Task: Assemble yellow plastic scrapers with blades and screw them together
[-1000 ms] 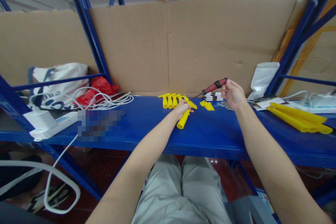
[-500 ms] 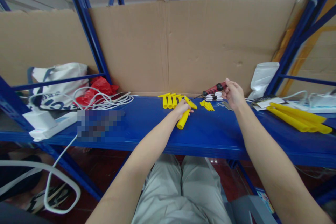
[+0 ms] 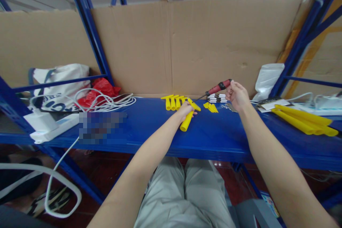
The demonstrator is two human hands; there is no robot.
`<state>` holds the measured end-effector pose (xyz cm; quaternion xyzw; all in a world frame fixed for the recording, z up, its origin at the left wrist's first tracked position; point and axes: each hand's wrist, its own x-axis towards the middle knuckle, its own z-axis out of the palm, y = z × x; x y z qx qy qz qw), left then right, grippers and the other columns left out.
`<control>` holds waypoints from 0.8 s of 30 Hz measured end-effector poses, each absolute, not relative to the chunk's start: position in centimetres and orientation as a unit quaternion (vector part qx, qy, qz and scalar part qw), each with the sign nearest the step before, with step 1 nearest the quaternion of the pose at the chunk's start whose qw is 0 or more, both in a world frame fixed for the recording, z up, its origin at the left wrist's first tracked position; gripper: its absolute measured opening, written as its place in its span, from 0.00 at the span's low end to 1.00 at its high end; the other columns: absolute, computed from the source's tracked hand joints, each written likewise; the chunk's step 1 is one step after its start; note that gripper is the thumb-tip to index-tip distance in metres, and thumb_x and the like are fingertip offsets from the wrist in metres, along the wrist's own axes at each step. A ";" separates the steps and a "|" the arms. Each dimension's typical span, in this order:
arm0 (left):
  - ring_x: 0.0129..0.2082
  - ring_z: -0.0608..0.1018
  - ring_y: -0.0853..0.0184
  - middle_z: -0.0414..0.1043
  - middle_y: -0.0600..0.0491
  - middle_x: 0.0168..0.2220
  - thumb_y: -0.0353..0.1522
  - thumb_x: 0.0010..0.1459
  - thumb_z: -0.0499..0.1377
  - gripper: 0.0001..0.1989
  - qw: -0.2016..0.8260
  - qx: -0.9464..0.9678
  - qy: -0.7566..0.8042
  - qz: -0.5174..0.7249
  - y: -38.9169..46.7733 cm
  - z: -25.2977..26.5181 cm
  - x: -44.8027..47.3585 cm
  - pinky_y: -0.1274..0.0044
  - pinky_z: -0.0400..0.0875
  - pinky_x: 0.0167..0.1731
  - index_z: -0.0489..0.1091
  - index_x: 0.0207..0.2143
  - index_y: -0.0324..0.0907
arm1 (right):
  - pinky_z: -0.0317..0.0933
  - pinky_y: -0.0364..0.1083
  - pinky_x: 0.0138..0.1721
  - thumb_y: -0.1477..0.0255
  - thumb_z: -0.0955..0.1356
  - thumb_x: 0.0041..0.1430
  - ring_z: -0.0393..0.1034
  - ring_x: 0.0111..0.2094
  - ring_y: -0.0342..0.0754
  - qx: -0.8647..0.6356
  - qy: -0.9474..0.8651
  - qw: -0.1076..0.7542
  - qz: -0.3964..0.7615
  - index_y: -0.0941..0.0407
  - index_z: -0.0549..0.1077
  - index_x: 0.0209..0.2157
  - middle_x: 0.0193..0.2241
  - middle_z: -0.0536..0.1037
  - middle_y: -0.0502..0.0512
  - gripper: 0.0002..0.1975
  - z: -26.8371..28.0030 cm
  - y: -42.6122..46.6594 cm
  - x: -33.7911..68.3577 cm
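My left hand (image 3: 186, 111) is closed round a yellow plastic tube-shaped piece (image 3: 186, 123) with a crosspiece at its top, its open lower end toward me. My right hand (image 3: 237, 95) pinches the back end of a red and black screwdriver (image 3: 218, 87). The screwdriver slants down to the left, its thin shaft reaching the top of the yellow piece by my left hand; the exact contact point is too small to tell. Behind my left hand stand several similar yellow pieces (image 3: 173, 103) in a row. Small yellow parts (image 3: 211, 107) lie between my hands.
White-and-black strips (image 3: 217, 98) are stacked behind the small parts, with tiny metal bits (image 3: 226, 106) nearby. Long yellow tubes (image 3: 303, 119) lie right. White cables (image 3: 112, 102), a power strip (image 3: 55, 128) and a cloth bag (image 3: 62, 85) occupy the left. Cardboard (image 3: 171, 46) closes the back.
The screwdriver's handle has tilted slightly upward, and more of it shows beside my right hand. My left hand and the yellow piece stay in place.
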<state>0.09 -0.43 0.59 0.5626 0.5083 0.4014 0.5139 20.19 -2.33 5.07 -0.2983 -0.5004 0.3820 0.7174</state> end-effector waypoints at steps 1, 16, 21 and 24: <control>0.25 0.76 0.70 0.70 0.51 0.33 0.17 0.51 0.51 0.21 0.514 0.562 0.509 0.402 -0.4 0.6 0.1 0.81 0.65 0.20 0.57 0.46 0.40 | 0.49 0.36 0.11 0.59 0.72 0.43 0.55 0.13 0.35 -0.297 -0.496 0.724 0.375 0.55 0.60 0.23 0.14 0.61 0.41 0.19 5.0 -2.2 20.2; 0.25 0.76 0.69 0.71 0.50 0.34 0.17 0.50 0.51 0.19 0.517 0.567 0.501 0.402 -0.8 0.8 0.1 0.82 0.64 0.19 0.58 0.45 0.39 | 0.49 0.36 0.11 0.58 0.71 0.45 0.54 0.12 0.36 -0.308 -0.494 0.710 0.396 0.54 0.61 0.24 0.11 0.60 0.42 0.18 5.3 -2.7 20.0; 0.25 0.76 0.70 0.70 0.50 0.34 0.18 0.51 0.51 0.20 0.516 0.563 0.508 0.398 -0.8 0.8 0.1 0.82 0.64 0.18 0.56 0.46 0.39 | 0.49 0.36 0.11 0.60 0.71 0.46 0.53 0.11 0.35 -0.305 -0.506 0.708 0.387 0.55 0.61 0.23 0.13 0.61 0.41 0.17 5.1 -2.6 20.0; 0.26 0.77 0.69 0.70 0.49 0.35 0.18 0.51 0.51 0.20 0.519 0.558 0.508 0.400 -0.8 0.7 0.1 0.83 0.64 0.18 0.56 0.46 0.39 | 0.47 0.36 0.10 0.59 0.73 0.42 0.51 0.11 0.34 -0.305 -0.497 0.726 0.365 0.55 0.60 0.23 0.13 0.60 0.40 0.20 4.9 -2.3 20.1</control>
